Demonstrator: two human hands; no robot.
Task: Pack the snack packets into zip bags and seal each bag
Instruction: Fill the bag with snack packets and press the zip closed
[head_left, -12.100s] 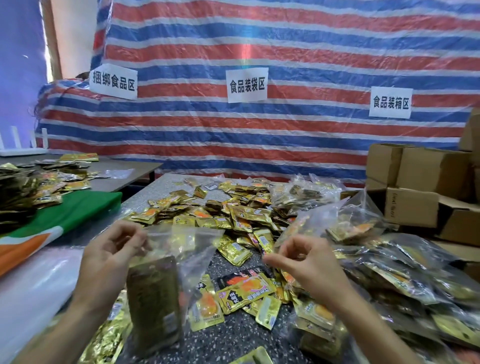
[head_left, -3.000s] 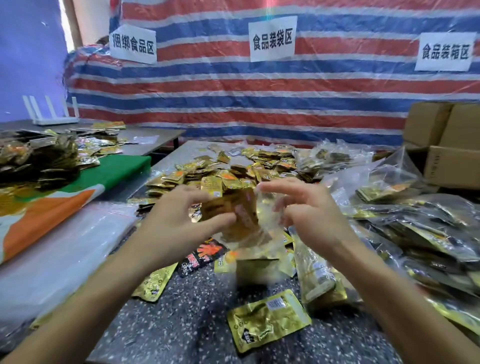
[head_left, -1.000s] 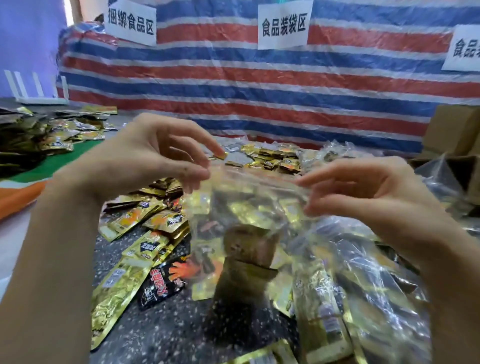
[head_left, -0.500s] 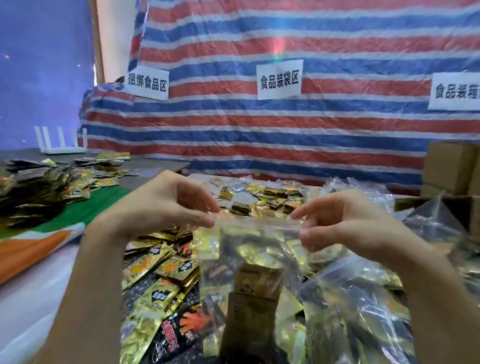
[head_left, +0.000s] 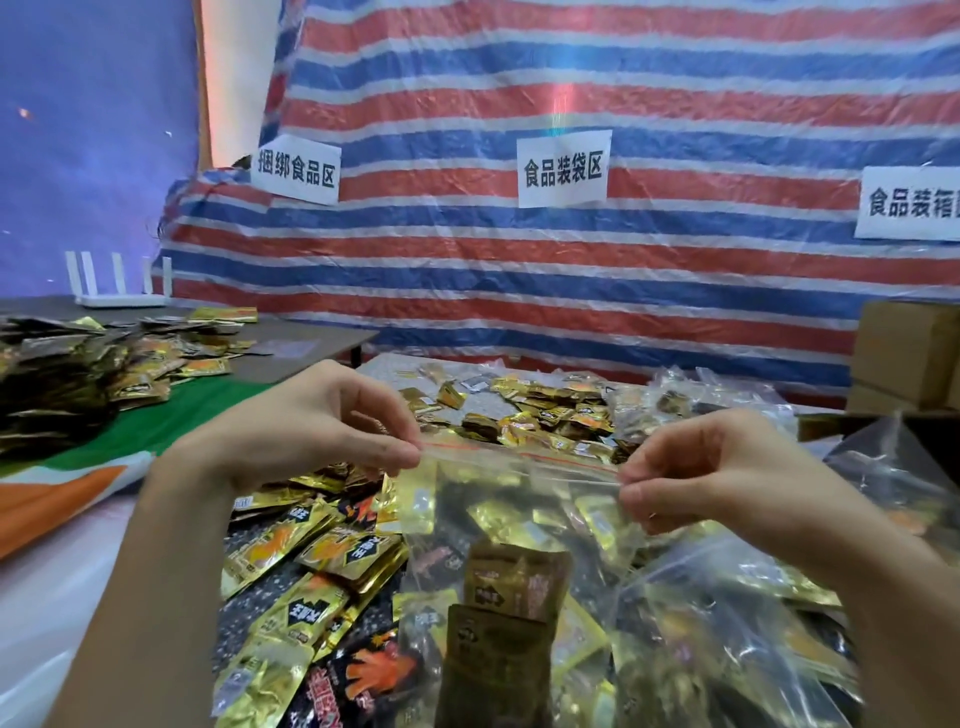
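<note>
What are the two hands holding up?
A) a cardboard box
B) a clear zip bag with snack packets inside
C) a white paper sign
B: the left hand and right hand pinch the top ends of the zip bag, with snack packets showing inside.

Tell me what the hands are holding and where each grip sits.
One clear zip bag with snack packets inside, held by both hands. The left hand pinches the left end of its zip strip, the right hand the right end.
</note>
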